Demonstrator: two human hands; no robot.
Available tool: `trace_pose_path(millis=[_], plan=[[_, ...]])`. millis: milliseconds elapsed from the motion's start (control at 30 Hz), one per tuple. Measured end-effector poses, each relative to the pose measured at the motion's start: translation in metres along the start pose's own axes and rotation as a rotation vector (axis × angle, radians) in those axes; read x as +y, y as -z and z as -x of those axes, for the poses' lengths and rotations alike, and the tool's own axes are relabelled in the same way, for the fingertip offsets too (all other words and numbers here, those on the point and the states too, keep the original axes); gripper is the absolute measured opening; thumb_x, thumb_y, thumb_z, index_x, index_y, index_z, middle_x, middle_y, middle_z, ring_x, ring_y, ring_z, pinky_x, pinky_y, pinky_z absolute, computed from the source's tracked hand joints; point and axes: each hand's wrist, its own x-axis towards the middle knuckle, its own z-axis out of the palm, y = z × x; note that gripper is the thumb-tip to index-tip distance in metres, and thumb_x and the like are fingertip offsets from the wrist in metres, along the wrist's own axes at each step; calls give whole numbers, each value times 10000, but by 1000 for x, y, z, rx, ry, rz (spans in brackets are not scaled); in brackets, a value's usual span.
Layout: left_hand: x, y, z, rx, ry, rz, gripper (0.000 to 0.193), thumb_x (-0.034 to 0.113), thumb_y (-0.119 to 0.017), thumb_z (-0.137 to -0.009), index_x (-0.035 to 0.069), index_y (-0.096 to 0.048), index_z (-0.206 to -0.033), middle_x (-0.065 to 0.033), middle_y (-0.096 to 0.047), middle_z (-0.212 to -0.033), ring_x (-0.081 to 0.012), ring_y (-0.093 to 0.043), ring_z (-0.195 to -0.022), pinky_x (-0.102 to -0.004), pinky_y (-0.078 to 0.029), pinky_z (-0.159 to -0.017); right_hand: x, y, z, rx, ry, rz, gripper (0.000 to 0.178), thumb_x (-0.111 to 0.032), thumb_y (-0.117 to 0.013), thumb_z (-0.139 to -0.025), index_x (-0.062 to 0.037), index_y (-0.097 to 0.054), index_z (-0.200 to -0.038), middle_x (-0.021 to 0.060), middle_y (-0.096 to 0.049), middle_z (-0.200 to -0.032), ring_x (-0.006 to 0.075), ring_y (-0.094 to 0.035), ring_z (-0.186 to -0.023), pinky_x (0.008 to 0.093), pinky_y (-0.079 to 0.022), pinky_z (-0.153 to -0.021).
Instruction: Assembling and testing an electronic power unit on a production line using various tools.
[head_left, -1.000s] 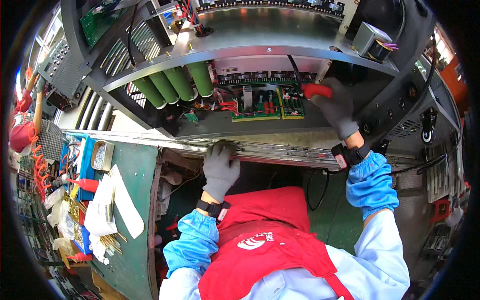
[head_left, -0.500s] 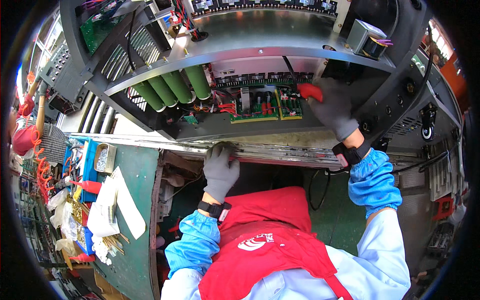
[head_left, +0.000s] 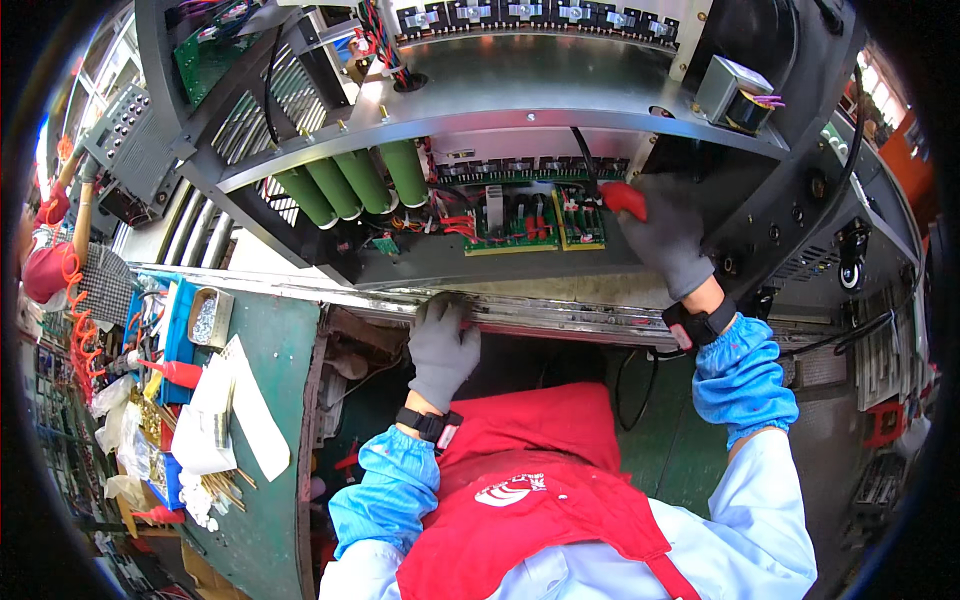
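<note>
My right hand [head_left: 668,228], in a grey glove, is closed around a red rounded thing [head_left: 624,200]; its kind is mostly hidden by the palm. The red thing's left end is at the right side of a small green circuit board [head_left: 580,226] inside a dark metal cabinet [head_left: 400,262]. A larger circuit board [head_left: 512,230] with red parts and wires sits to its left. My gloved left hand [head_left: 443,345] rests with its fingers laid over the metal rail [head_left: 560,308] in front of the cabinet, holding nothing.
Several green cylinders [head_left: 352,182] stand left of the boards. A transformer [head_left: 735,92] sits on the cabinet's upper shelf. At left, a green table [head_left: 265,400] bears papers, a blue bin [head_left: 178,330] and a red bottle [head_left: 178,374]. Another person's arm [head_left: 82,215] is at far left.
The view has shifted slightly, and the cabinet appears a little lower and to the right. My right hand keeps the red thing beside the small board. My left hand stays on the rail.
</note>
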Motion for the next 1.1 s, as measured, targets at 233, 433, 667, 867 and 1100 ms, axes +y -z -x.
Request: trace_pose_path(millis=[233, 433, 667, 867, 1100], plan=[[2, 1, 1, 10, -5, 21, 337, 195, -682, -701, 83, -660, -1018, -160, -623, -1073, -397, -578, -1005, -481, -485, -864, -7, 6, 2, -38, -74, -40, 265, -222, -684, -719, -128, -666, -967, 150, -656, -877, 378, -643, -826, 475, -514, -693], [-4, 0, 1, -26, -13, 10, 375, 209, -682, -707, 75, -650, -1056, -167, -618, -1114, -403, -572, -1024, -481, -483, -872, -10, 4, 1, -56, -83, 3, 272, -220, -680, -732, -126, -663, -987, 166, -658, -874, 385, -643, -782, 479, -510, -667], [-9, 0, 5, -22, -2, -14, 377, 262, -689, -711, 89, -660, -1045, -189, -610, -1155, -417, -567, -1057, -497, -500, -865, -10, 36, 22, -87, -381, -96, 327, -292, -745, -768, -38, -672, -961, 216, -654, -862, 410, -635, -790, 472, -498, -659], [34, 24, 10, -149, -47, 260, 339, 310, -672, -827, 97, -673, -1091, -151, -667, -1033, -358, -625, -990, -448, -512, -862, -26, 70, 118, 176, -951, -803, 386, -275, -656, -788, -7, -624, -1064, 40, -621, -914, 126, -566, -808, 281, -469, -718], [83, 25, 37, -828, 50, 1140, 605, 441, -606, -937, -9, -495, -1326, -126, -620, -1192, -239, -604, -1098, -385, -477, -963, -129, 76, 167, -302, -1191, -1498, 449, -394, -642, -801, -48, -582, -1080, 65, -614, -881, 134, -565, -669, 254, -450, -531]])
